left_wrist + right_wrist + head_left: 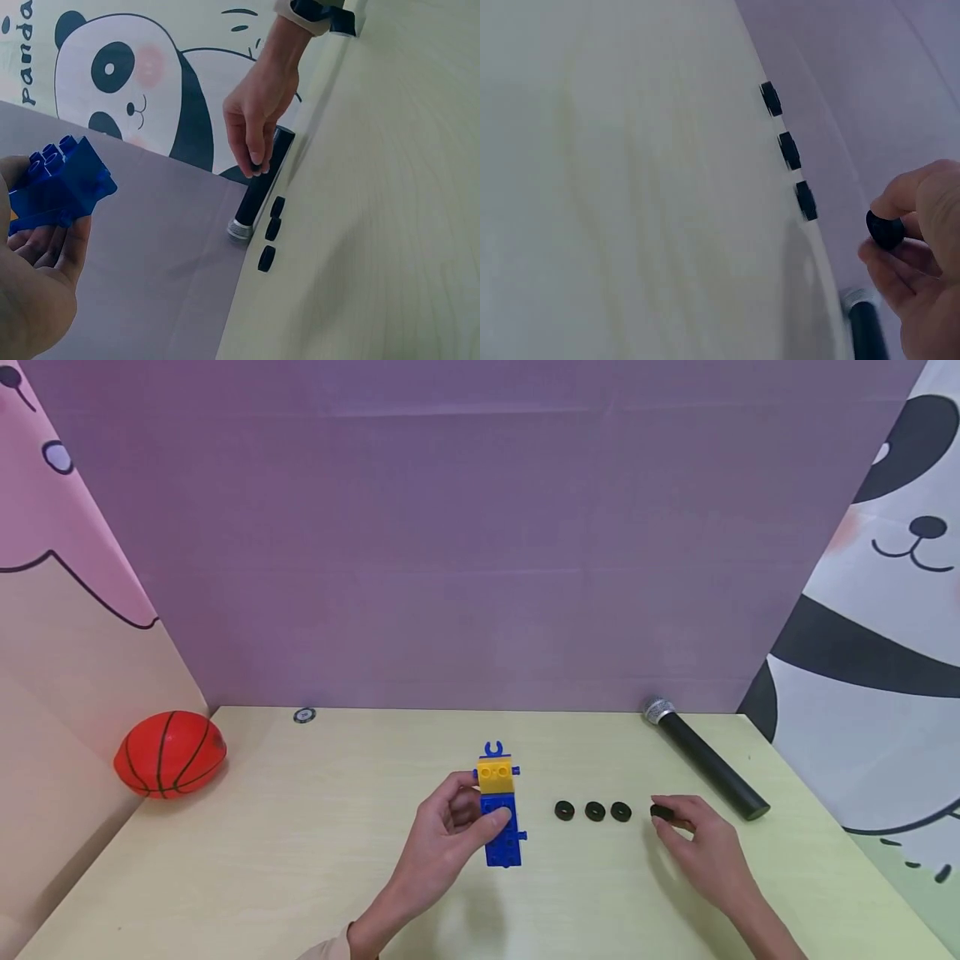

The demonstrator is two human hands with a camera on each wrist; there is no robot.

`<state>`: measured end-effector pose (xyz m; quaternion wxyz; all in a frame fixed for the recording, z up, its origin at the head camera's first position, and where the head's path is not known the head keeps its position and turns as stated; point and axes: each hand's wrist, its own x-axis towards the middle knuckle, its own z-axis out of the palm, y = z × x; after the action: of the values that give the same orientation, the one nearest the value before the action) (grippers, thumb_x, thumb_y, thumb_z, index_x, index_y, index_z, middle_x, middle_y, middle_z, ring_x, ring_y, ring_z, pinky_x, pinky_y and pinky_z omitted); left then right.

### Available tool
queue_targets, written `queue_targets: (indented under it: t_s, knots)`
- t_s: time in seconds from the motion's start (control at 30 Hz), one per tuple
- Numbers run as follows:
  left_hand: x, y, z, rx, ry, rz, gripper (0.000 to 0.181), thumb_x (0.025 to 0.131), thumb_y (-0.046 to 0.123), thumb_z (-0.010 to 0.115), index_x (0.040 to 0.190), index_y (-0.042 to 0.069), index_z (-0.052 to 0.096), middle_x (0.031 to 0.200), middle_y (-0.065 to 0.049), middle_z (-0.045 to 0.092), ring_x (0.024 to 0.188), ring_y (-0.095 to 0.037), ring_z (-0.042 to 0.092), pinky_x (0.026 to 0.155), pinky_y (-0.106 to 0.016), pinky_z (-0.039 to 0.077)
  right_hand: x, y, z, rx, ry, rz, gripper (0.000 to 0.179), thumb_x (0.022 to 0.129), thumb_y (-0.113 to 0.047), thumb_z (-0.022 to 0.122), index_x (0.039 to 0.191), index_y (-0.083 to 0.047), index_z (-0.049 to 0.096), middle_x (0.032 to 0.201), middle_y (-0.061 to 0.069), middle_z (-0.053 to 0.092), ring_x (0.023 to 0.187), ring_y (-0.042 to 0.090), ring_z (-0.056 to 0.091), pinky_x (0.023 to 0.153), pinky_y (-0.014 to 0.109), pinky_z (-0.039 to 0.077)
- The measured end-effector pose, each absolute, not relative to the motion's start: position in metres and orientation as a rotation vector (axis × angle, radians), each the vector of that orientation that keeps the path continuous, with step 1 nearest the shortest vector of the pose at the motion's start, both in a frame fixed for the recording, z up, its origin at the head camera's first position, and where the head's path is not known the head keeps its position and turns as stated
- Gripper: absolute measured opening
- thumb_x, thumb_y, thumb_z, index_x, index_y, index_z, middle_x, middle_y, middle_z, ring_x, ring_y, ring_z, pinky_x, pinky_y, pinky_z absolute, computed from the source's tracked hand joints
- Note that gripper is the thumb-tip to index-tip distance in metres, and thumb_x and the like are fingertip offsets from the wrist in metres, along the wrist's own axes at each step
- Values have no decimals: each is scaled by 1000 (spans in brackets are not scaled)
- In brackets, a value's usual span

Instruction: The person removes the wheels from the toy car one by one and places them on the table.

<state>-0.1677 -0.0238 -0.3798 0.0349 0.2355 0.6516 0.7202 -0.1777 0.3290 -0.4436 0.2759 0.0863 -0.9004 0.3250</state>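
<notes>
My left hand point(442, 839) grips a toy vehicle body point(501, 852) made of blue and yellow building bricks, thumb across its blue part. Blue axle stubs stick out at its sides, and a blue hook tops the yellow brick point(495, 774). In the left wrist view the blue brick point(64, 184) shows its round studs. To the right, my right hand point(701, 847) pinches a small black toy wheel point(886, 230) between thumb and fingers, raised off the table. Three more black wheels point(595, 811) lie in a row on the table between the two hands.
Behind the right hand a black microphone point(708, 760) with a silver head lies slantwise. A red toy ball point(171, 754) with black lines sits at the left edge. Near the back edge of the pale wooden table point(315, 860) lies a small round disc point(304, 715).
</notes>
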Motion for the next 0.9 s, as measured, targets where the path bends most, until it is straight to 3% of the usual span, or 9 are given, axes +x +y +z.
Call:
queue_targets:
  t_s: [0.13,0.23,0.4,0.63,0.9]
  knots:
    - [-168,-24,-380,732,2006,2211,40,102,13,67,134,-3,51,118,-18,70,104,-28,70,96,-32,54,-186,339,-449,200,-2504,778,23,85,-1,80,108,-2,76,106,12,74,89,25,69,79,25,54]
    - [-169,-24,-381,729,2009,2211,40,101,13,68,134,-3,51,117,-17,71,103,-26,70,96,-32,55,-192,344,-453,206,-2535,745,23,85,-2,80,108,-2,77,107,14,75,92,34,69,79,35,55]
    - [-168,-24,-380,732,2013,2215,40,102,13,68,133,-4,51,116,-17,71,102,-26,71,96,-32,55,-199,349,-461,246,-2522,729,25,83,-1,81,109,-1,77,108,14,75,91,35,71,80,40,55]
    - [-169,-25,-381,718,2015,2215,40,101,14,68,133,-3,51,116,-17,71,102,-26,70,96,-32,55,-207,350,-474,291,-2508,731,26,85,1,80,111,1,76,111,16,74,101,40,68,88,44,49]
    - [-170,-27,-382,704,2013,2214,42,101,15,69,135,-2,51,117,-16,71,103,-25,71,96,-33,55,-210,349,-481,356,-2420,638,26,80,5,80,106,3,78,100,16,67,91,35,57,79,41,36]
